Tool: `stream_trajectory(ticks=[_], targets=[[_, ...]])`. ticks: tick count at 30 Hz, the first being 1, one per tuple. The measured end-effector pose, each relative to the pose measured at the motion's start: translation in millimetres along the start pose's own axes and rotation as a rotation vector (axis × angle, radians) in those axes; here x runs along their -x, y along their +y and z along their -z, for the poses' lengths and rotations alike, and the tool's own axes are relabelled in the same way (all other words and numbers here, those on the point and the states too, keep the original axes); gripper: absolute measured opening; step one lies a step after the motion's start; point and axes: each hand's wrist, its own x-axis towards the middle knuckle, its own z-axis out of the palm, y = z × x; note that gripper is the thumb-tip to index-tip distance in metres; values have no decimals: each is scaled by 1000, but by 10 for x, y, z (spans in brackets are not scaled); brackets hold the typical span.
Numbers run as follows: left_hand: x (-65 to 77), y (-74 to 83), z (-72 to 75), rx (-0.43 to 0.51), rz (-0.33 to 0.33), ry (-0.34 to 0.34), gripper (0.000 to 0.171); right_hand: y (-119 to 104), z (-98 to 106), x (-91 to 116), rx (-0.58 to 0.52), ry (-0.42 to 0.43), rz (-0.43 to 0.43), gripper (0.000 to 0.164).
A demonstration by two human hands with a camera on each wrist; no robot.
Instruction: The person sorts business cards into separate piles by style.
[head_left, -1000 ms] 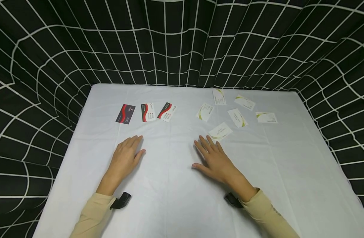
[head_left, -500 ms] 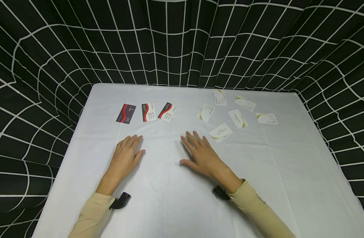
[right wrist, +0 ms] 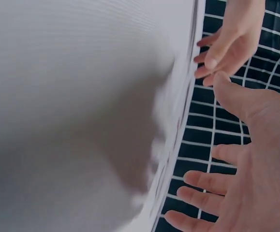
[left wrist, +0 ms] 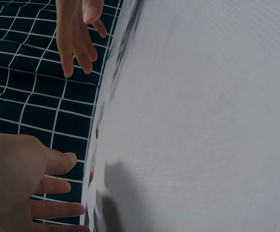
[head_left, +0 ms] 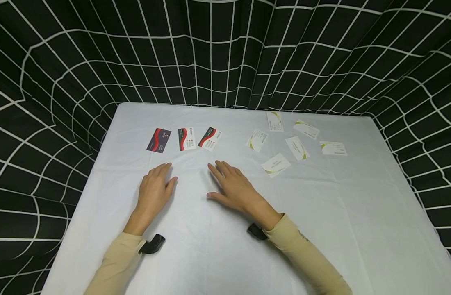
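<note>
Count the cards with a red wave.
3, in a row: a dark card on the left, a white-and-black card in the middle, another white-and-black card on the right.

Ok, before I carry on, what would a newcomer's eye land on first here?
Probably the black curtain with white grid lines, rising behind and beside the white table. Next, the three red-waved cards toward the table's far left, against six paler green-edged cards scattered farther right. Then the two bare hands: left hand nearest the dark card, right hand near the table's middle, neither holding anything.
</note>
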Motion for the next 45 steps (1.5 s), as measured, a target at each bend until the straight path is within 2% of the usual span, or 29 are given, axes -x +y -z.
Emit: stream_trajectory(ticks=[7, 14, 18, 21, 24, 36, 45], targets=[[-58, -33, 7, 9, 22, 24, 37, -87, -69, -189, 5, -13, 11, 76], [-142, -97, 21, 26, 48, 19, 38, -173, -117, -400, -25, 14, 16, 70], [-223, -159, 70, 40, 82, 46, 36, -251, -138, -514, -40, -12, 19, 66], [-252, -193, 88, 40, 101, 33, 36, -297, -147, -571, -39, -26, 15, 66], [-255, -215, 84, 44, 106, 16, 36, -329, -152, -637, -28, -15, 13, 66], [-300, -257, 112, 37, 122, 32, 35, -437, -185, -987, -23, 24, 47, 61], [-394, -360, 115, 22, 161, 81, 21, -456, -265, -1288, 11, 62, 41, 58]])
